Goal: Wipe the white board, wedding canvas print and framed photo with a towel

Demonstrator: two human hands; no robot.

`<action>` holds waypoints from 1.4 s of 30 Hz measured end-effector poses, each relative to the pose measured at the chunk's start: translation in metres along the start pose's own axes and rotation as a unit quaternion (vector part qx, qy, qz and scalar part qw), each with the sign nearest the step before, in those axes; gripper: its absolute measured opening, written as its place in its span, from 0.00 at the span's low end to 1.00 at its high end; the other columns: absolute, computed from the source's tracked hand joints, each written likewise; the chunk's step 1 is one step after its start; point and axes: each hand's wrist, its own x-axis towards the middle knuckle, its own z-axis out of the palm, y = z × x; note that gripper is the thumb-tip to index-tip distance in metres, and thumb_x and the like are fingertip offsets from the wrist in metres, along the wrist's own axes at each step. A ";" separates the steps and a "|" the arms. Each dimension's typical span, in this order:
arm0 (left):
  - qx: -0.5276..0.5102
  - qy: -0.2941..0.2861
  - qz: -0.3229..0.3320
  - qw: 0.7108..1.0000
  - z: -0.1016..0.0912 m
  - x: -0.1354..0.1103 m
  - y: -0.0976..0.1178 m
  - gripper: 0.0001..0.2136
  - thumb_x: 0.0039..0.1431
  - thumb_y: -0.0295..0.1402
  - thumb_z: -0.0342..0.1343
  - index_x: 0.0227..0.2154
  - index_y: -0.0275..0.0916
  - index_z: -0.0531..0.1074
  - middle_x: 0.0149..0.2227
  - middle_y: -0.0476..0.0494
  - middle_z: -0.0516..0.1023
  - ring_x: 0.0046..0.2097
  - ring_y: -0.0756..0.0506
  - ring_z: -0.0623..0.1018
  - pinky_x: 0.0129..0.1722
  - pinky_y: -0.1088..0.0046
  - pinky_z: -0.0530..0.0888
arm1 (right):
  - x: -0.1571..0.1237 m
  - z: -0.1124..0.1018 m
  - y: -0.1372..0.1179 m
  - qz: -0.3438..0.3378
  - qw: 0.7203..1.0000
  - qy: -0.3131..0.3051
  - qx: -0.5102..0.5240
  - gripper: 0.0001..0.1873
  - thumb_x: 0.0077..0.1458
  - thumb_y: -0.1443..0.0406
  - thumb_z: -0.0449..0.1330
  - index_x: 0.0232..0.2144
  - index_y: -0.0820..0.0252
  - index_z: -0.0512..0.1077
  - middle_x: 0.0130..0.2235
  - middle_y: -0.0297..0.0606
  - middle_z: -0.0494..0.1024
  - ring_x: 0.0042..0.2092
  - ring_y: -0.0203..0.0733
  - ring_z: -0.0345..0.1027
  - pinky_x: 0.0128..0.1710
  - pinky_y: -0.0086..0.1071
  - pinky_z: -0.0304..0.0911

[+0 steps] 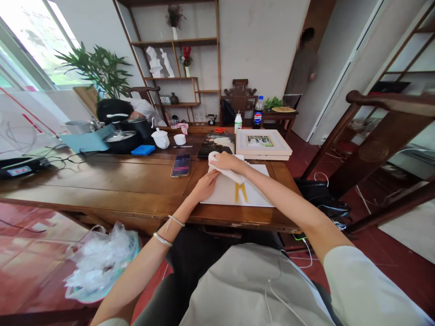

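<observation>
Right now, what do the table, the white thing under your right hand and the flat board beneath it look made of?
The table: dark polished wood, grain and sheen visible. The white cloth under the right hand: soft, crumpled, cloth or tissue. The white board, steadied by the left hand: matte, probably card or canvas.

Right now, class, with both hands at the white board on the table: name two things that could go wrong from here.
1. The right hand presses a white cloth on the white board while the left hand steadies its edge; a hard wipe might push the board into the phone beside it.
2. The board lies near the table edge and might slip off towards the lap.
</observation>
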 end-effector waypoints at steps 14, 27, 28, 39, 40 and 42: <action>0.009 -0.004 -0.013 1.000 0.002 -0.001 -0.001 0.21 0.60 0.30 0.37 0.54 0.31 0.65 0.59 0.39 0.64 0.61 0.45 0.62 0.63 0.65 0.56 | -0.112 0.009 0.095 -0.018 0.998 0.023 -0.048 0.18 0.62 0.61 0.46 0.40 0.67 0.72 0.41 0.51 0.75 0.50 0.52 0.63 0.52 0.41 0.53; 0.009 -0.012 -0.021 1.000 -0.001 -0.001 0.002 0.21 0.60 0.29 0.38 0.54 0.32 0.65 0.59 0.40 0.64 0.62 0.45 0.61 0.63 0.65 0.56 | -0.166 0.001 0.085 -0.083 0.996 -0.026 -0.012 0.15 0.59 0.60 0.48 0.31 0.62 0.71 0.50 0.51 0.68 0.52 0.51 0.63 0.52 0.38 0.56; 0.008 -0.010 -0.020 1.000 0.000 -0.002 0.002 0.21 0.60 0.29 0.38 0.54 0.31 0.65 0.59 0.40 0.64 0.62 0.45 0.61 0.63 0.65 0.56 | -0.154 0.005 0.093 -0.077 0.997 -0.018 -0.007 0.17 0.60 0.58 0.47 0.31 0.63 0.71 0.51 0.52 0.68 0.53 0.52 0.61 0.53 0.39 0.55; 0.005 -0.007 -0.022 1.000 0.000 -0.002 0.001 0.21 0.60 0.29 0.38 0.54 0.32 0.65 0.59 0.40 0.64 0.62 0.45 0.61 0.63 0.64 0.56 | -0.159 0.013 0.083 -0.102 0.995 0.010 0.004 0.20 0.60 0.57 0.46 0.30 0.64 0.72 0.59 0.52 0.61 0.57 0.56 0.56 0.55 0.43 0.51; 0.007 -0.010 -0.023 1.000 0.000 -0.002 0.002 0.22 0.60 0.29 0.37 0.54 0.32 0.64 0.59 0.40 0.63 0.62 0.45 0.61 0.63 0.64 0.56 | -0.172 0.009 0.075 -0.111 0.994 -0.005 0.009 0.19 0.60 0.59 0.47 0.29 0.64 0.72 0.59 0.52 0.62 0.57 0.56 0.57 0.54 0.42 0.52; 0.010 -0.015 -0.026 1.000 -0.001 -0.002 0.003 0.22 0.60 0.29 0.38 0.55 0.32 0.64 0.60 0.40 0.63 0.62 0.45 0.61 0.62 0.64 0.56 | -0.198 0.000 0.062 -0.123 0.992 -0.031 0.022 0.15 0.58 0.63 0.49 0.30 0.64 0.73 0.58 0.51 0.63 0.56 0.54 0.58 0.54 0.40 0.52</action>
